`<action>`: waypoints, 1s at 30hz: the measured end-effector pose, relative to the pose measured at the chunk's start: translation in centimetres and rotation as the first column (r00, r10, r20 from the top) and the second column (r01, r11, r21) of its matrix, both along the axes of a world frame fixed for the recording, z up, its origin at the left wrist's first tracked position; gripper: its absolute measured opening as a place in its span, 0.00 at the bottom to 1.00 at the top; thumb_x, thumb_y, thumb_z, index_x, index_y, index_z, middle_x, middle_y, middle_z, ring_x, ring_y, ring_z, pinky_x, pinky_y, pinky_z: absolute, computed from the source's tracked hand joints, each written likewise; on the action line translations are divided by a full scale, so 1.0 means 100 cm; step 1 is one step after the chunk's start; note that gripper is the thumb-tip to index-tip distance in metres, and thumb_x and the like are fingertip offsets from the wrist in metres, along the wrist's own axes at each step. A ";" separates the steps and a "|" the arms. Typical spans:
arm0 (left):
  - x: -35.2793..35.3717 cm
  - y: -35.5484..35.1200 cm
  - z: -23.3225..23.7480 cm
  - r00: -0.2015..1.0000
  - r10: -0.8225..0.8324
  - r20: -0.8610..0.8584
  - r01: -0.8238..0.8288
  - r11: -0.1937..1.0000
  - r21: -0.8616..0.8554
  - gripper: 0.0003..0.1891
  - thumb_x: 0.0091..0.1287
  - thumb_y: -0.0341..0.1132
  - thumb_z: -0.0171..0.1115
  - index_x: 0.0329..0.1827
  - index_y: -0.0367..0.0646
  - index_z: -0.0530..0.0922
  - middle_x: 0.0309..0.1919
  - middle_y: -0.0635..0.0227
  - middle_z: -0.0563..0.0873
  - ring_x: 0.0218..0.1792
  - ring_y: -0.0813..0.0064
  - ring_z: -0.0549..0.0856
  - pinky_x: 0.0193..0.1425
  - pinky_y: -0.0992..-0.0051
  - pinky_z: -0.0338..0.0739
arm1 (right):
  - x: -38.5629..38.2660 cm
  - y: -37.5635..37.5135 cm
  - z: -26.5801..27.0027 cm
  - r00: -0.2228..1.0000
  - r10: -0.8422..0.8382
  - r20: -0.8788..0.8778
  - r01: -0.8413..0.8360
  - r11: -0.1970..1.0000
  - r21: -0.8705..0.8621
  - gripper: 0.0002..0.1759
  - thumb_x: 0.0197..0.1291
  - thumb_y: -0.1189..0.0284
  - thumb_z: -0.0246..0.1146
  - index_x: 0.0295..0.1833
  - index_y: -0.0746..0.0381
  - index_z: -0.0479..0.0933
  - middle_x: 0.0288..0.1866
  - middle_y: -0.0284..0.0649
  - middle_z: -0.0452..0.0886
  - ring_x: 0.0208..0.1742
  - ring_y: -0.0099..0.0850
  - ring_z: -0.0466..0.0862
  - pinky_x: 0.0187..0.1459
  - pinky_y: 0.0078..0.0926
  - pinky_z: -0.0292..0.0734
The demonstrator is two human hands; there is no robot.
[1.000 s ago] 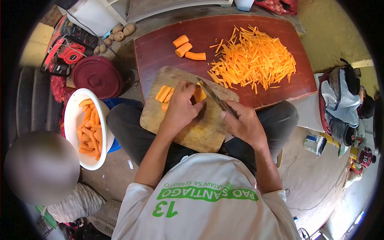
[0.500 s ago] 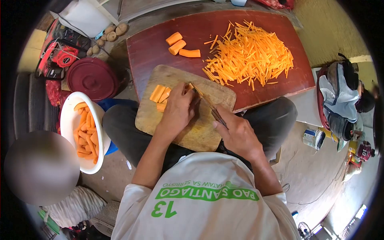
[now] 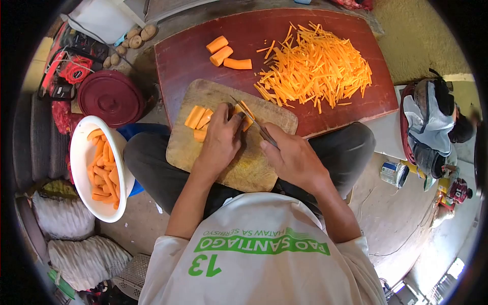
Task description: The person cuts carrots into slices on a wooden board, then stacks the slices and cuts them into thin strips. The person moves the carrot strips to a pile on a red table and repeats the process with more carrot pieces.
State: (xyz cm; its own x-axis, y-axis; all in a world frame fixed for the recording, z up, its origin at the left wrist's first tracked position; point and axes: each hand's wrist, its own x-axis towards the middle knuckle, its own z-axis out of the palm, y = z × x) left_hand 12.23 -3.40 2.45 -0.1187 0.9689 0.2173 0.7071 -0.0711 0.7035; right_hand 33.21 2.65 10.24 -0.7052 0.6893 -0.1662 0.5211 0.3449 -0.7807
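Observation:
My right hand is closed around the handle of a knife, its blade slanting up and left over the wooden cutting board. My left hand has its fingers curled down against a piece of carrot beside the blade; the fingers partly hide it. Left of that hand, short carrot slabs lie on the board. The board rests across my lap against a red tabletop. A large heap of carrot strips covers the tabletop's right part, and peeled carrot chunks lie farther left.
A white tub of peeled carrots stands to my left, with a dark red lid behind it. Several potatoes sit on the floor at the back left. Bags are at the right, near a clear jar.
The knife blade has shifted left, and a piece of carrot now shows on its right side. My left hand stays by the blade. A blurred round patch at the lower left is gone.

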 end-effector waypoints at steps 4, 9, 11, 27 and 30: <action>-0.006 0.001 0.005 0.998 -0.062 0.003 0.062 0.998 -0.023 0.21 0.56 0.17 0.70 0.56 0.28 0.86 0.53 0.44 0.79 0.57 0.40 0.82 0.66 0.51 0.79 | 0.003 -0.013 -0.009 0.995 -0.043 -0.090 0.048 0.997 0.056 0.20 0.81 0.68 0.64 0.70 0.67 0.75 0.42 0.64 0.87 0.47 0.69 0.87 0.46 0.60 0.82; -0.010 -0.002 -0.005 0.997 -0.074 -0.027 0.075 0.996 0.041 0.27 0.52 0.17 0.68 0.60 0.28 0.86 0.54 0.46 0.80 0.59 0.40 0.82 0.66 0.51 0.79 | -0.012 0.003 -0.005 0.999 0.003 0.033 -0.003 1.000 0.003 0.24 0.82 0.66 0.63 0.74 0.68 0.74 0.48 0.68 0.89 0.51 0.71 0.88 0.50 0.65 0.83; -0.011 -0.001 -0.004 0.996 -0.079 -0.032 0.080 0.996 0.050 0.27 0.53 0.16 0.68 0.61 0.28 0.86 0.55 0.45 0.81 0.60 0.40 0.82 0.67 0.52 0.80 | -0.008 -0.001 -0.001 1.000 -0.015 0.001 0.015 1.000 0.022 0.22 0.82 0.66 0.63 0.72 0.69 0.74 0.45 0.68 0.89 0.49 0.71 0.89 0.49 0.65 0.83; -0.017 -0.003 0.008 0.993 -0.092 -0.077 0.093 0.996 0.015 0.24 0.54 0.17 0.68 0.57 0.27 0.88 0.55 0.49 0.83 0.56 0.47 0.83 0.63 0.55 0.81 | -0.019 -0.008 -0.017 0.998 -0.016 -0.060 0.021 0.997 0.075 0.17 0.81 0.71 0.65 0.68 0.66 0.76 0.39 0.64 0.87 0.44 0.69 0.87 0.43 0.61 0.82; -0.024 -0.001 0.003 0.986 -0.093 -0.138 0.092 0.996 -0.013 0.23 0.55 0.19 0.70 0.57 0.30 0.89 0.56 0.50 0.83 0.57 0.47 0.82 0.64 0.55 0.80 | -0.031 0.001 -0.018 0.999 0.020 -0.027 -0.017 0.992 0.125 0.17 0.80 0.69 0.65 0.67 0.65 0.75 0.37 0.67 0.87 0.43 0.70 0.89 0.44 0.66 0.82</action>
